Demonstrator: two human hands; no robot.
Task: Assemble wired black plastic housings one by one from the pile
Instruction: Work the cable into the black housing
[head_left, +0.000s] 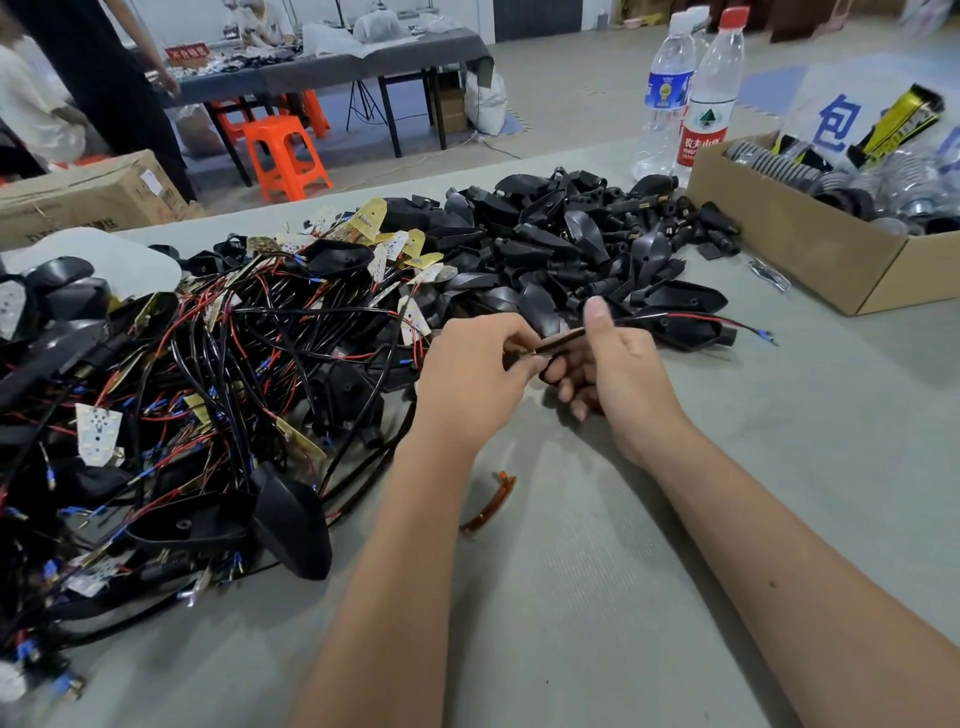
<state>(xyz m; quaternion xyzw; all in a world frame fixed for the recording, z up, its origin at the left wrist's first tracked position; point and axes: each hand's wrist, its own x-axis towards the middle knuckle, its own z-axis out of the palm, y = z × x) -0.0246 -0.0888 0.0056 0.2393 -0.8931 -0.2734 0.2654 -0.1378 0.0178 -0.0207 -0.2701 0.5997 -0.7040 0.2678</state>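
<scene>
Beside the pile's (467, 270) near edge, both hands (470, 382) (621, 371) pinch apparently one housing (558, 340).

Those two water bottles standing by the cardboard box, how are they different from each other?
The red-capped bottle has a red and white label; the white-capped bottle has a blue label. The red-capped bottle stands nearer the cardboard box and partly covers the white-capped bottle, which stands behind it to the left. Both are clear plastic, upright and capped, and stand on the grey table.
</scene>
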